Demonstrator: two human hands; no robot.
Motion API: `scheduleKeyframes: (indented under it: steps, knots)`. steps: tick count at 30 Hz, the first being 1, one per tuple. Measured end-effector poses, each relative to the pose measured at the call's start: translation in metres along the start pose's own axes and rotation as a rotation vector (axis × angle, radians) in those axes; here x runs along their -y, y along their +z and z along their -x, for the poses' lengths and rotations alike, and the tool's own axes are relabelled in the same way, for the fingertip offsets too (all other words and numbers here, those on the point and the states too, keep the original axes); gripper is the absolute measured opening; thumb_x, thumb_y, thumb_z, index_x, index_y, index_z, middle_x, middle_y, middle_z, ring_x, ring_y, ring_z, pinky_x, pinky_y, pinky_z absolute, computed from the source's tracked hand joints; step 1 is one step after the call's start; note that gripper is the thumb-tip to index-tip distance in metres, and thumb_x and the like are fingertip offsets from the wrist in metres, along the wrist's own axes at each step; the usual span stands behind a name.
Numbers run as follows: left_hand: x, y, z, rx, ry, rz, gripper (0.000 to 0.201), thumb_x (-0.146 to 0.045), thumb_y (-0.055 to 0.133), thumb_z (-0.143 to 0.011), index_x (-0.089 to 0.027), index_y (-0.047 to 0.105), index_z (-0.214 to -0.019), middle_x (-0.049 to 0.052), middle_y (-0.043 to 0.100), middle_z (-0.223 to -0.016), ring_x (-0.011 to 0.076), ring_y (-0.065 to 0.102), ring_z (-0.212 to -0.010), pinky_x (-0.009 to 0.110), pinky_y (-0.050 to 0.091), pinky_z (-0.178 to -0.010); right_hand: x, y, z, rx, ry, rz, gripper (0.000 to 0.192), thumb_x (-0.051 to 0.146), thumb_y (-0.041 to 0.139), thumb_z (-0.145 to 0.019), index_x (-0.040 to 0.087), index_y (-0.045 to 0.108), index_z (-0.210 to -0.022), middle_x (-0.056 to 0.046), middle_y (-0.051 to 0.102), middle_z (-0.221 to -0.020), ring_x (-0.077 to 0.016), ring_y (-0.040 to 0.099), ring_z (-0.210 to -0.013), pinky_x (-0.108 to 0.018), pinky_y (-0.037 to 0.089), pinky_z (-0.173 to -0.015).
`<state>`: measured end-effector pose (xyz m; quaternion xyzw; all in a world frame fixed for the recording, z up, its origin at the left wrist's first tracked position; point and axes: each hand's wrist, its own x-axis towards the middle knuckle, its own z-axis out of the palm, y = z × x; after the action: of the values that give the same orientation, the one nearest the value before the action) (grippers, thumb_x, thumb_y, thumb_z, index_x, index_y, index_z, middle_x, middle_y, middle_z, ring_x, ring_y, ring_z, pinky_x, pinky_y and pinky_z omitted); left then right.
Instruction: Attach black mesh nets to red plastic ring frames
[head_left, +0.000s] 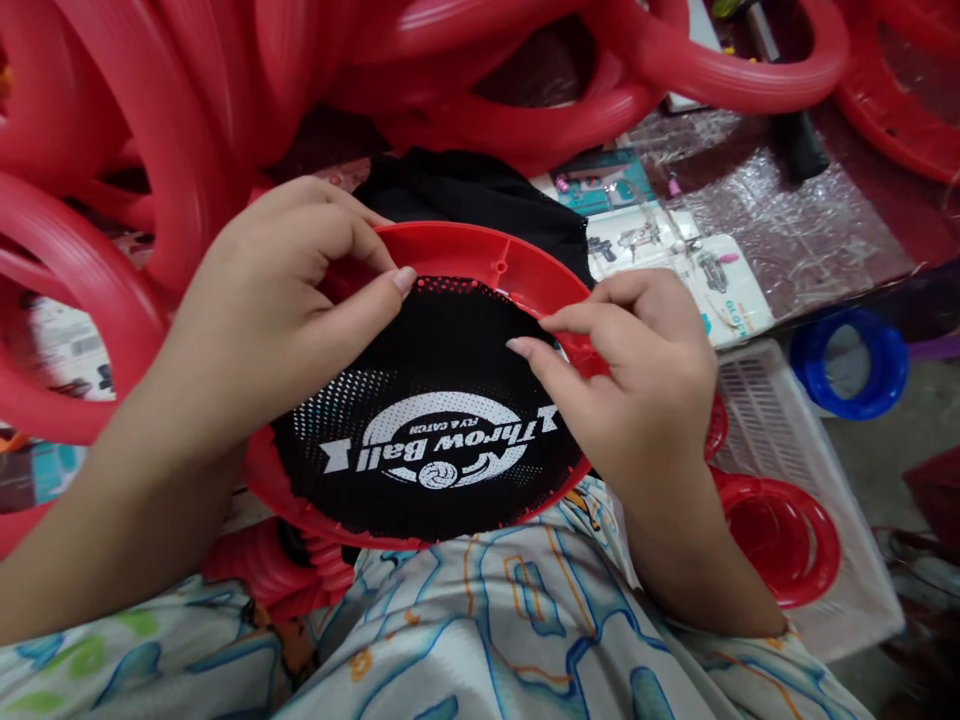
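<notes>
Both hands work on one red plastic ring (480, 255) held over the lap, seen from the head camera. Left hand (262, 310) curls over the ring's upper left rim, its fingers folded round the far edge and its thumb (375, 290) stretched flat across, the tip pressing down where the black mesh (427, 400) meets the red rim. Right hand (637, 370) sits on the ring's right side — forefinger and thumb come together in a pinch at the mesh edge beside the rim, the other fingers tucked under.

The mesh is stretched across the ring and fills most of its opening; white print on it reads "Throw Ball" upside down from this view, with a round emblem and a field of white dots on the left. Loose black netting (465, 190) bunches up behind the ring's far edge. The ring's near rim rests against the person's lap, which is covered in pale cloth with blue, orange and green patterns (480, 620).

All about, upper left and across the top, lie heaps of red plastic hoops (112, 120). To the right a white slatted basket (765, 400) holds smaller red rings (780, 535) — beyond it a blue ring (851, 360) lies on the floor. Printed cards (675, 260) and clear plastic sheeting (780, 220) lie on the surface behind the right hand.
</notes>
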<state>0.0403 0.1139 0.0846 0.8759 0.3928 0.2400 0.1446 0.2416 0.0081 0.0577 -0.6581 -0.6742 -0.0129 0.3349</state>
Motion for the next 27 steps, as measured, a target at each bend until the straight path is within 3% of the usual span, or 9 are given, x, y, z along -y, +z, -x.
scheduleKeyframes:
  steps: [2,5,8,10,13,16,19,23,27]
  knots:
    - [-0.001,-0.001,0.000,-0.003,-0.006,0.001,0.023,-0.033,0.057,-0.085,-0.013,0.058,-0.074,0.003,0.059,-0.087,0.0158,0.060,-0.089,0.033,0.047,-0.079,0.004,-0.004,0.007,0.069,0.008,0.128,0.024,0.036,0.061,-0.088,0.016,0.071,-0.079,-0.007,0.066,-0.074,-0.0199,0.063,-0.071,-0.031,0.043,-0.063]
    - [-0.002,-0.006,-0.002,0.014,0.017,-0.005,0.025,-0.036,0.057,-0.085,-0.014,0.058,-0.074,0.003,0.060,-0.088,0.0161,0.061,-0.091,0.035,0.047,-0.083,0.013,-0.007,0.013,0.324,0.016,0.376,0.030,0.032,0.049,-0.095,0.013,0.071,-0.086,-0.007,0.066,-0.060,-0.0220,0.061,-0.052,-0.032,0.027,-0.049]
    - [-0.003,-0.015,-0.006,0.057,0.043,-0.039,0.029,-0.043,0.053,-0.086,-0.015,0.059,-0.079,0.002,0.062,-0.092,0.0172,0.062,-0.092,0.035,0.048,-0.082,0.025,-0.003,0.009,0.528,0.164,0.535,0.032,0.028,0.043,-0.097,0.009,0.068,-0.101,-0.010,0.067,-0.057,-0.0262,0.064,-0.049,-0.031,0.015,-0.048]
    - [-0.006,-0.023,-0.010,0.131,0.046,-0.092,0.036,-0.052,0.047,-0.085,-0.018,0.061,-0.086,0.001,0.062,-0.089,0.0181,0.063,-0.086,0.034,0.049,-0.075,0.030,0.003,0.002,0.580,0.238,0.538,0.032,0.028,0.041,-0.097,0.010,0.067,-0.104,-0.012,0.068,-0.059,-0.0273,0.066,-0.053,-0.031,0.013,-0.048]
    - [-0.019,-0.030,-0.021,0.187,0.120,-0.212,0.041,-0.055,0.041,-0.087,-0.021,0.061,-0.100,0.001,0.061,-0.090,0.0204,0.063,-0.086,0.037,0.049,-0.076,0.031,0.010,-0.002,0.504,0.225,0.475,0.028,0.028,0.042,-0.097,0.015,0.066,-0.093,-0.010,0.070,-0.063,-0.0269,0.068,-0.058,-0.031,0.017,-0.050]
    - [-0.035,-0.026,-0.034,0.201,0.283,-0.231,0.031,-0.042,0.046,-0.089,-0.018,0.060,-0.102,0.005,0.062,-0.100,0.0247,0.061,-0.099,0.039,0.048,-0.085,0.025,0.014,0.006,0.296,0.182,0.410,0.023,0.028,0.048,-0.094,0.017,0.065,-0.084,-0.006,0.070,-0.064,-0.0245,0.067,-0.058,-0.032,0.025,-0.051]
    - [-0.043,-0.013,-0.047,0.342,0.397,-0.124,0.020,-0.037,0.056,-0.084,-0.020,0.062,-0.091,0.005,0.063,-0.105,0.0253,0.062,-0.100,0.041,0.049,-0.088,0.016,0.013,0.017,0.069,0.133,0.321,0.021,0.029,0.054,-0.091,0.018,0.065,-0.078,-0.003,0.068,-0.064,-0.0203,0.064,-0.058,-0.031,0.034,-0.054]
    - [-0.043,0.000,-0.053,0.414,0.390,-0.045,0.012,-0.034,0.060,-0.082,-0.023,0.065,-0.081,0.003,0.061,-0.114,0.0238,0.062,-0.102,0.039,0.050,-0.087,0.007,0.010,0.022,-0.114,0.061,0.129,0.019,0.027,0.060,-0.087,0.017,0.064,-0.071,-0.004,0.066,-0.070,-0.0172,0.063,-0.069,-0.027,0.044,-0.064]
    - [-0.039,0.003,-0.051,0.408,0.284,-0.062,0.013,-0.036,0.061,-0.080,-0.025,0.068,-0.084,0.003,0.059,-0.115,0.0236,0.062,-0.098,0.040,0.049,-0.090,0.003,0.009,0.019,-0.202,0.041,-0.011,0.009,0.021,0.066,-0.085,0.016,0.064,-0.077,-0.001,0.068,-0.074,-0.0144,0.062,-0.072,-0.026,0.046,-0.069]
